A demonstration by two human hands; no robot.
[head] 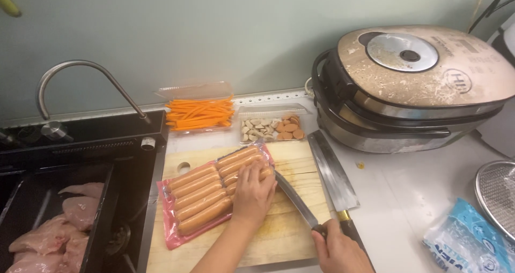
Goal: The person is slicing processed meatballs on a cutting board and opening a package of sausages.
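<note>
Head view: left hand [253, 192] presses flat, fingers spread, on the sausage pack [214, 192] mid-board to steady it, while right hand [339, 247], fist closed, grips the knife [296, 200] slicing its right end.

Pink sausage pack [212, 195], blue bag [469, 243]
</note>
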